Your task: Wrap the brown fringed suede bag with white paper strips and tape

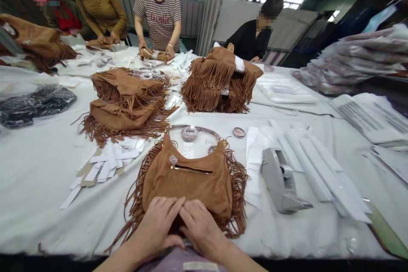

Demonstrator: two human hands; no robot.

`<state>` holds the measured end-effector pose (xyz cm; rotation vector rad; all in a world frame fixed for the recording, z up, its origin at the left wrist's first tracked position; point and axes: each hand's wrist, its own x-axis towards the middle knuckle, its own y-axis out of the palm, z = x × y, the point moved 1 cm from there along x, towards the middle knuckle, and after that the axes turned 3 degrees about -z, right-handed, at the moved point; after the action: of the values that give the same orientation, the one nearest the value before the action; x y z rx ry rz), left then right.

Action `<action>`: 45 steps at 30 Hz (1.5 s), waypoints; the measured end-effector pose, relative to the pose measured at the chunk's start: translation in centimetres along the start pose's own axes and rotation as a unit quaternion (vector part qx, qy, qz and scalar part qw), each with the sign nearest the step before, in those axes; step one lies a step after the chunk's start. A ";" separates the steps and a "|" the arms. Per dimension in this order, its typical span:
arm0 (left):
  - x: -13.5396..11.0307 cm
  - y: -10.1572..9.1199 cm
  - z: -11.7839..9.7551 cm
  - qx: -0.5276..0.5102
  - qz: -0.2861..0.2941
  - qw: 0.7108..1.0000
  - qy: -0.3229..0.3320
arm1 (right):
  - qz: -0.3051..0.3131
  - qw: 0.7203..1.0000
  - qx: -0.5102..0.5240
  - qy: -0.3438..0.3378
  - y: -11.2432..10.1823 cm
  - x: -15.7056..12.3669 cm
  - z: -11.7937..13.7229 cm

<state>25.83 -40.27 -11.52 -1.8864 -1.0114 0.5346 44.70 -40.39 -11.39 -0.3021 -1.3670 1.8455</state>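
The fringed brown bag lies on the white counter straight ahead, its long axis running left to right; left hand and right hand meet, equally near, at its close edge; their fingers lie over it, whether grasping I cannot tell.

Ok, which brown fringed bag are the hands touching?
The front bag, lying alone, its gold-edged zipper showing; others, like the left pile and right pile, lie farther back.
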 end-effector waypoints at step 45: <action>16.7 4.5 -8.0 -0.010 0.178 0.977 -0.116 | -0.330 0.919 0.141 0.161 -2.7 -9.7 -3.0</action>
<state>42.90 -31.90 -10.77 -2.0705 -0.8269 0.9757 54.09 -44.96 -12.68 0.0167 -0.8172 1.3191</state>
